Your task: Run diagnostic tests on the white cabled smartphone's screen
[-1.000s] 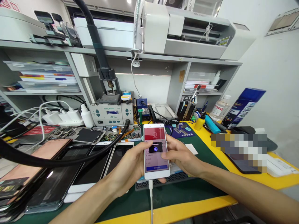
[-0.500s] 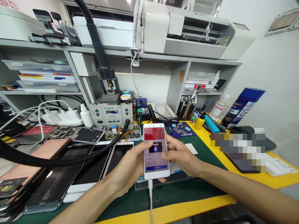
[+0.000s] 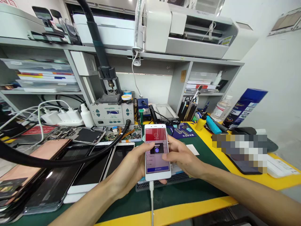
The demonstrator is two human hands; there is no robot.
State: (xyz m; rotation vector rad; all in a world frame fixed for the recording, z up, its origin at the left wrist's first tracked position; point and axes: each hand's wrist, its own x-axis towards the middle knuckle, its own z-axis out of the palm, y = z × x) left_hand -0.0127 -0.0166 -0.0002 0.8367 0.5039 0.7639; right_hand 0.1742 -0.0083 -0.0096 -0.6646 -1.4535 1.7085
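A white smartphone (image 3: 158, 164) is held upright between both hands, its screen lit with a red band, a pale list and a dark pop-up bearing a blue round icon. My left hand (image 3: 136, 158) grips the phone's left side, with the thumb over the upper screen. From the right, my right hand (image 3: 182, 155) wraps the other edge, and its thumb rests at the screen's right side. Some fingers of both hands are hidden behind the phone. A white charging cable (image 3: 151, 197) is plugged into the bottom of the phone and runs down out of view.
Several phones and screens (image 3: 61, 175) lie at the left under a thick black hose (image 3: 70, 164). Behind stands a hot-air station (image 3: 110, 114). A tray of circuit boards (image 3: 110, 133) sits before it. At right are a yellow bottle (image 3: 200, 123), a blue spray can (image 3: 246, 106) and a dark phone (image 3: 246, 166).
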